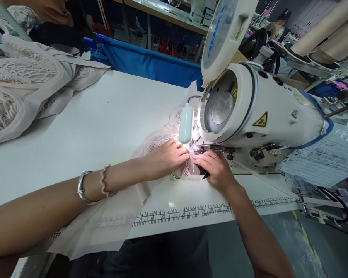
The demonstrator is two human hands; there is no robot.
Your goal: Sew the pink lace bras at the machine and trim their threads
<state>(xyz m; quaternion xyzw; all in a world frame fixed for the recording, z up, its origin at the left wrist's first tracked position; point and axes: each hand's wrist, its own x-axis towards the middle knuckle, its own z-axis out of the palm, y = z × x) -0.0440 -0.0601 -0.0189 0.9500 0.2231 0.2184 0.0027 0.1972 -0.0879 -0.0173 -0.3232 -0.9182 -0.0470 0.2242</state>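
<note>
Pale lace fabric (159,142) lies under the needle area of a white sewing machine (243,104), lit by a small lamp (186,123). My left hand (168,157) is closed on the fabric just left of the needle, fingertips bent and pressed together. Across from it, my right hand (216,170) pinches the fabric's edge close to the presser foot. A dark pointed tool (205,175) sticks out beneath the right hand's fingers; its kind is mostly hidden. A sheer fabric panel (104,227) trails under my left forearm and over the table's front edge.
A heap of lace-cupped garments (26,81) lies at the left on the white table (104,108). Along the front edge runs a printed ruler (185,212). Blue cloth (150,58) hangs behind. Written paper sheets (321,158) are at the right, beside the machine.
</note>
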